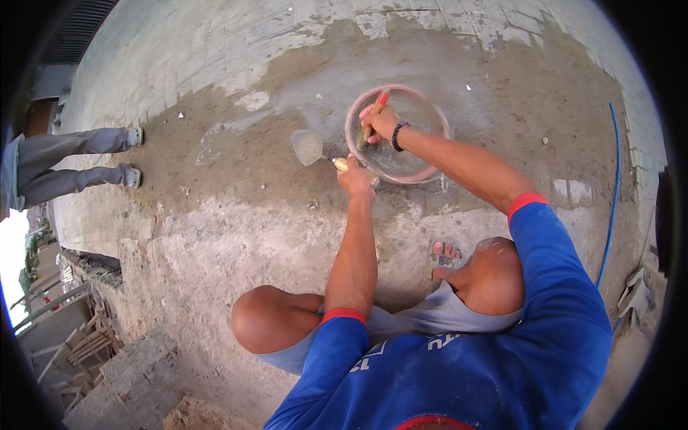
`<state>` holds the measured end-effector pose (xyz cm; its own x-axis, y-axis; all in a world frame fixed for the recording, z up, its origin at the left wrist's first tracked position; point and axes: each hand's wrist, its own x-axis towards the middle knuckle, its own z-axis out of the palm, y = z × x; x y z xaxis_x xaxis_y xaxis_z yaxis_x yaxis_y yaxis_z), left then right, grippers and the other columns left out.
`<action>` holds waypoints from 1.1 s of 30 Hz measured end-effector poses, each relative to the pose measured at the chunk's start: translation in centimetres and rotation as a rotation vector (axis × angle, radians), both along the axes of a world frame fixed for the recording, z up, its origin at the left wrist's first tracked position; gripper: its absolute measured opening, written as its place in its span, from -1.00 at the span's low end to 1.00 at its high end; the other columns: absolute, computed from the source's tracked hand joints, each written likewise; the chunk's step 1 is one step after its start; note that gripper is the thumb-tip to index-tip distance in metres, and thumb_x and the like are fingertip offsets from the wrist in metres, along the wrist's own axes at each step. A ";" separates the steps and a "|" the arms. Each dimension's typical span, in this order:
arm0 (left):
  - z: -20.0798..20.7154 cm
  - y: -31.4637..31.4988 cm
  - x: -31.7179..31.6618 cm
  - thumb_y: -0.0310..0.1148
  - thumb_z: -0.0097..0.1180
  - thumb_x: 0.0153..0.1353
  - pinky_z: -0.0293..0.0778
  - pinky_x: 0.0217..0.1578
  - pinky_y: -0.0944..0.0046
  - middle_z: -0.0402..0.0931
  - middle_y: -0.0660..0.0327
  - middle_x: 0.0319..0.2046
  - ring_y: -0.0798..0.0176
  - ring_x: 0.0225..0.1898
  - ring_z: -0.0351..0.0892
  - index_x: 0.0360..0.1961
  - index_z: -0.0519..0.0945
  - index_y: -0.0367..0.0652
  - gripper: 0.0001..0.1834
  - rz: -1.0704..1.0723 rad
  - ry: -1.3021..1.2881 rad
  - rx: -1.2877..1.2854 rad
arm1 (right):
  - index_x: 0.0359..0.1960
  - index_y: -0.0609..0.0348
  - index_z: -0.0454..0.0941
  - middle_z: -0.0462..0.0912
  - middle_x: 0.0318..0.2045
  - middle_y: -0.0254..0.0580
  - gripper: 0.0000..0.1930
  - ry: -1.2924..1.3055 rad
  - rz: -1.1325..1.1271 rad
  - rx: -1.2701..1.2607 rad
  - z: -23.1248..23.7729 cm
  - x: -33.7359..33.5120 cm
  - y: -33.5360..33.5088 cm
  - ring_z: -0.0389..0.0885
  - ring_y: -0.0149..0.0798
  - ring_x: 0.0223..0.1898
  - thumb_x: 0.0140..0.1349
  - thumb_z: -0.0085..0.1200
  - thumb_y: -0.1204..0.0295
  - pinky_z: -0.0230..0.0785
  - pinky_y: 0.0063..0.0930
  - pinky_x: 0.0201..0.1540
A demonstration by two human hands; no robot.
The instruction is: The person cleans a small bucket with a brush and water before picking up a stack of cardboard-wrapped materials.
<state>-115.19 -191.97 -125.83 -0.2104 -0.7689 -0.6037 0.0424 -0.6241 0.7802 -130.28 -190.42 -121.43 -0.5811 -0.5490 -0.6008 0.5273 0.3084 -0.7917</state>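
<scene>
My left hand point(356, 179) is closed round the pale handle of a trowel point(307, 146), just outside the near left rim of a round pinkish basin point(350, 122). The trowel's broad grey blade points left, over the wet ground. Inside the basin's left side, my right hand point(383, 123) grips a brush point(365, 136) with a red-tipped wooden handle. Its lower end reaches down along the inner wall. Cloudy greyish water point(423, 136) lies in the basin. A dark beaded bracelet point(398, 136) circles my right wrist.
On the left, another person's grey-trousered legs point(75, 154) stand on the ground. A blue hose point(615, 179) runs along the right. Damp sandy patches cover the paving point(215, 57). Wooden pieces point(89, 340) and a concrete block point(140, 373) lie at lower left.
</scene>
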 end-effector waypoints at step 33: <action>1.2 0.0 -0.9 -0.35 0.06 0.23 0.39 -0.28 0.23 0.46 0.08 -0.30 0.23 -0.32 0.45 -0.15 0.33 -0.36 -0.69 -0.057 -0.175 -0.144 | -0.28 -0.09 0.58 0.59 -0.25 -0.15 -0.84 1.433 1.263 0.461 -2.4 -5.6 4.0 0.54 -0.03 -0.11 0.16 -0.06 0.37 0.49 -0.15 -0.17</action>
<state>-116.06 -192.00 -124.62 -0.1583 -0.8395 -0.5198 -0.1334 -0.5034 0.8537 -135.83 -186.42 -123.84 -0.1551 -0.9355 -0.3174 -0.9708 0.2039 -0.1266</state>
